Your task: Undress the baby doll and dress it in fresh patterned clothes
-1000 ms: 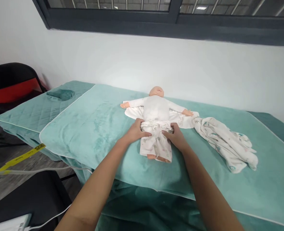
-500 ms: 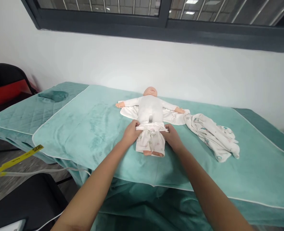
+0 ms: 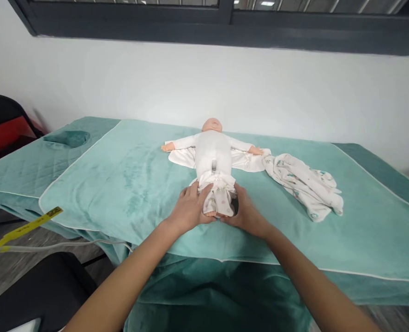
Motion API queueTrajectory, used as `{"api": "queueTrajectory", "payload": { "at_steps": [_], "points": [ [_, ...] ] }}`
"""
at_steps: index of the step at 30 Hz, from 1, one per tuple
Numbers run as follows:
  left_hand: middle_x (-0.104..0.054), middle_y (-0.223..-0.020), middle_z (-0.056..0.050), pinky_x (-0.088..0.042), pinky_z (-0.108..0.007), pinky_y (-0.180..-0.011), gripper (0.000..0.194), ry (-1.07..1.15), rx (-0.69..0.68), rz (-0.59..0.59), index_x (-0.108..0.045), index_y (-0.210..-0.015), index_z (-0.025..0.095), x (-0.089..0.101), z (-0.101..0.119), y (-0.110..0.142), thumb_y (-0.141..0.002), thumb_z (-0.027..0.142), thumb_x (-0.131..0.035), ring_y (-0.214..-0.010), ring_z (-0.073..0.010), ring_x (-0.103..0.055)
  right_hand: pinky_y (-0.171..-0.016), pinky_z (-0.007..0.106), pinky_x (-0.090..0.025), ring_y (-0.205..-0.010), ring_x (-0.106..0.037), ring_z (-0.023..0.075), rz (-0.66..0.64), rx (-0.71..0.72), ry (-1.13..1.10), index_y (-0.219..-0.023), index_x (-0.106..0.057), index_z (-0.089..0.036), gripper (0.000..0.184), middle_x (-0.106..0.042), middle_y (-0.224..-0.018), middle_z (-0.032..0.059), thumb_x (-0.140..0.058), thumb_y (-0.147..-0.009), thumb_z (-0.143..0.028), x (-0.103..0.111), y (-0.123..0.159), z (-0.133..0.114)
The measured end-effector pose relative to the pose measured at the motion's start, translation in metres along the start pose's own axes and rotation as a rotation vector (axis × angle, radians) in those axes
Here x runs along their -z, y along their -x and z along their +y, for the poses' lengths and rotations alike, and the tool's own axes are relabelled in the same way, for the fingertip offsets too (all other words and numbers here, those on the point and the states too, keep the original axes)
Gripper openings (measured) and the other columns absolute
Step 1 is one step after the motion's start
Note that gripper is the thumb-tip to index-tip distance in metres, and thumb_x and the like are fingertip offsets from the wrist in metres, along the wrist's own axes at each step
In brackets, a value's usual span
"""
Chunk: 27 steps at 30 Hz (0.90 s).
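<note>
A baby doll (image 3: pixel 213 150) lies on its back in a white long-sleeved top, arms spread and head toward the wall. White printed pants (image 3: pixel 220 201) cover its lower body, bunched at the waist, with only the feet peeking out below. My left hand (image 3: pixel 190 207) is curved round the left side of the pants, fingers on the cloth. My right hand (image 3: pixel 248 211) wraps the other side, its thumb low near the feet. A dark gap shows between the cloth and the right palm. Some fingertips are hidden behind the pants.
The doll rests on a green padded bed cover (image 3: pixel 131 184). White cloth (image 3: pixel 248 160) spreads under its arms, touching a crumpled printed garment (image 3: pixel 304 184) at right. A face hole (image 3: pixel 68 138) is at left. A cable (image 3: pixel 69 245) and black chair (image 3: pixel 41 286) are nearby.
Both hands have left the pants' waistband and moved down toward the leg openings, closer together. The waistband now lies bunched on the doll. The view has tipped slightly downward.
</note>
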<state>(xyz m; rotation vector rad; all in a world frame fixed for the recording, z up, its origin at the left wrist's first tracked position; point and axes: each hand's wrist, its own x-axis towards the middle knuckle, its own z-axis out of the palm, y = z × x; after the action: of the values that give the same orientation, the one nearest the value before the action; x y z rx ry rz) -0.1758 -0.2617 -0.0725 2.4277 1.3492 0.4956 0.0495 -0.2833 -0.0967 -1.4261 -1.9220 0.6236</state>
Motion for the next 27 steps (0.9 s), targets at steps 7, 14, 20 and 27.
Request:
{"api": "queueTrajectory", "payload": {
  "at_steps": [7, 14, 20, 27],
  "points": [
    [-0.057, -0.125, -0.012, -0.038, -0.045, -0.099, 0.064, 0.048, 0.084, 0.038, -0.044, -0.136, 0.022, 0.007, 0.015, -0.003, -0.081, 0.050, -0.063, -0.115, -0.0322, -0.055, -0.085, 0.039, -0.048, -0.099, -0.059, 0.0246, 0.003, -0.165, -0.204, -0.122, -0.047, -0.018, 0.065, -0.062, -0.113, 0.0088, -0.075, -0.068, -0.043, 0.015, -0.008, -0.015],
    [-0.067, -0.098, 0.000, -0.045, -0.028, -0.066, 0.051, 0.429, 0.229, -0.095, -0.053, -0.116, 0.027, 0.037, 0.026, -0.007, -0.072, 0.045, -0.070, -0.083, -0.0212, -0.062, -0.070, 0.031, -0.046, -0.085, -0.061, 0.0227, -0.241, -0.296, -0.209, -0.102, -0.057, -0.019, 0.046, -0.067, -0.095, 0.0033, -0.077, -0.064, -0.036, 0.054, -0.030, -0.049],
    [-0.067, -0.088, 0.001, -0.045, -0.025, -0.064, 0.034, 0.634, 0.300, -0.152, -0.058, -0.097, 0.022, 0.048, 0.039, -0.001, -0.064, 0.020, -0.066, -0.079, -0.0193, -0.062, -0.068, 0.030, -0.046, -0.086, -0.062, 0.0238, -0.368, -0.238, -0.206, -0.100, -0.062, -0.020, 0.039, -0.068, -0.099, 0.0040, -0.072, -0.063, -0.027, 0.065, -0.027, -0.063],
    [-0.070, -0.094, -0.003, -0.048, -0.026, -0.066, 0.028, 0.863, 0.367, -0.278, -0.066, -0.097, 0.019, 0.080, 0.057, 0.003, -0.071, 0.026, -0.064, -0.087, -0.0212, -0.064, -0.067, 0.029, -0.048, -0.085, -0.062, 0.0227, -0.570, -0.290, -0.528, -0.091, -0.065, -0.019, 0.025, -0.068, -0.093, 0.0040, -0.069, -0.072, -0.035, 0.090, -0.022, -0.066]
  ]
}}
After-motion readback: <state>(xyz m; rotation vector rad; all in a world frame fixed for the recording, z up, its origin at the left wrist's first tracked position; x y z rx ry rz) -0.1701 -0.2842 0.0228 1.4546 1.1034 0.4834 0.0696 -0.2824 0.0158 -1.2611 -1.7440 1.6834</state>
